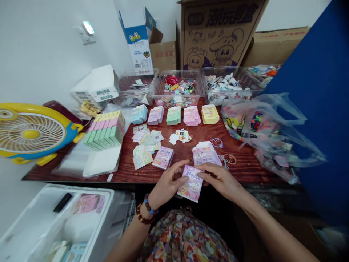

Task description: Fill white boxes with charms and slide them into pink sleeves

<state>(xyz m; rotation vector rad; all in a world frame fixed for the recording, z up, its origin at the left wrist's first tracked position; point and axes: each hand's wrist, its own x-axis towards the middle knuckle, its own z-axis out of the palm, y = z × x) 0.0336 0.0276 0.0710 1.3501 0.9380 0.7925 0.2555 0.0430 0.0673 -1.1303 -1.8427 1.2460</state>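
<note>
A small purple printed box is held between both hands in front of the table's near edge. My left hand grips its left side, thumb on the front. On its upper right, my right hand pinches the box near the top edge. Just beyond lie more purple boxes: a small stack on the left and a flat, overlapping pile on the right. Coloured hair ties rest by that pile. Loose cards and a little heap of stickers lie farther back.
Flat boxes in several colours, such as the green pile, form a row. Behind stand clear plastic bins and cartons. A plastic bag sits right. Left are a yellow fan, stacked boxes and a foam box.
</note>
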